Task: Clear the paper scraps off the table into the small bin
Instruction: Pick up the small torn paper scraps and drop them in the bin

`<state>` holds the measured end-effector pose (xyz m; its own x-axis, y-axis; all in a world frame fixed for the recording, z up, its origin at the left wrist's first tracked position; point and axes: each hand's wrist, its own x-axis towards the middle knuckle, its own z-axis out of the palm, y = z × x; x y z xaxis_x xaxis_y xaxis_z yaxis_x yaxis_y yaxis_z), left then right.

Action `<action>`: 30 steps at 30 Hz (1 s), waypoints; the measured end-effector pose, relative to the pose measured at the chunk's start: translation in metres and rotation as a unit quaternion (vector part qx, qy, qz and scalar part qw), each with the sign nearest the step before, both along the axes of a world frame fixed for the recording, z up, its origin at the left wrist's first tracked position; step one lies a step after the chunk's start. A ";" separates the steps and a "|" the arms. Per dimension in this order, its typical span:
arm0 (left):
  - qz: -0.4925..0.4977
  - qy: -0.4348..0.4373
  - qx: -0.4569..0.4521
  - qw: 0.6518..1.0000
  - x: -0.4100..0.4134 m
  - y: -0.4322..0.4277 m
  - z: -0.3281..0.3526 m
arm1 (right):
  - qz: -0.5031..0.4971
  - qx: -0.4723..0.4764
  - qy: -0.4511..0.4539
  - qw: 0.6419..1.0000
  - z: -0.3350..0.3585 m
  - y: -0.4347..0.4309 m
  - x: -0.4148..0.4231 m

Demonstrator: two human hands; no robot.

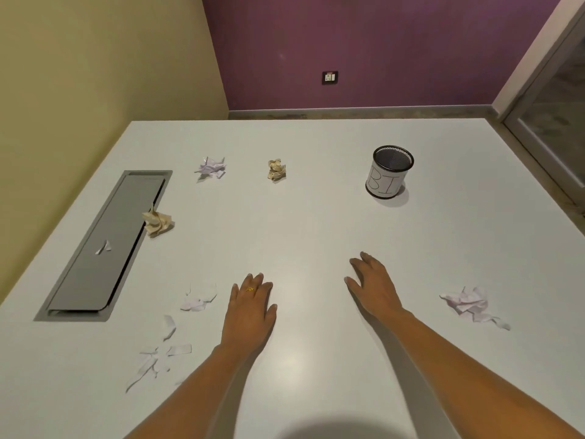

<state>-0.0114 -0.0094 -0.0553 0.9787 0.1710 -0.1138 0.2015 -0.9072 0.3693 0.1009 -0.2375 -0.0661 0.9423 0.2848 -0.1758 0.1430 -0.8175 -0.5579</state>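
Both hands are empty as I see them: the left hand [250, 307] lies palm-down on the white counter [316, 223], fingers straight and close together with a gold ring showing. The right hand [373, 286] is flat too, with its fingers slightly spread. Neither touches any paper.

The mesh bin [387, 175], wrapped in a hand-lettered paper label, stands upright toward the far right, well in from both the far edge and the right edge. An open stretch of counter runs from the right hand up to it.

A lilac crumpled sheet [468, 304] lies to the right of the right hand, nearer the right edge. Torn white pieces [199, 299] sit just beside the left hand, with white strips [158, 353] nearer me on the left. A tan paper ball [158, 221] overlaps the right rim of the recessed cable hatch [79, 280], which runs along the left edge by the yellow wall — a small white scrap [103, 247] rests on its lid.

Further out, a lilac wad [210, 167] and a tan wad [277, 169] lie apart from each other, both well left of the bin and short of the far edge.
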 end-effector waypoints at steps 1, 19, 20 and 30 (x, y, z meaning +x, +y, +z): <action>-0.005 -0.004 0.016 1.000 -0.003 0.004 -0.003 | 0.004 -0.007 -0.002 1.000 -0.001 0.000 -0.003; 0.075 0.073 0.127 0.986 -0.097 0.038 -0.004 | 0.036 -0.070 -0.022 0.997 0.002 -0.006 -0.046; 0.076 0.078 0.119 0.987 -0.097 0.039 -0.002 | 0.035 -0.072 -0.023 0.997 0.002 -0.006 -0.046; 0.095 0.017 0.032 0.995 -0.082 0.034 -0.006 | 0.033 -0.083 -0.021 0.996 0.004 -0.004 -0.050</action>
<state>-0.0937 0.0250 -0.0613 0.9241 0.3599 -0.1290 0.3823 -0.8731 0.3027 0.0512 -0.2417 -0.0624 0.9300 0.3166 -0.1868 0.2196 -0.8860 -0.4084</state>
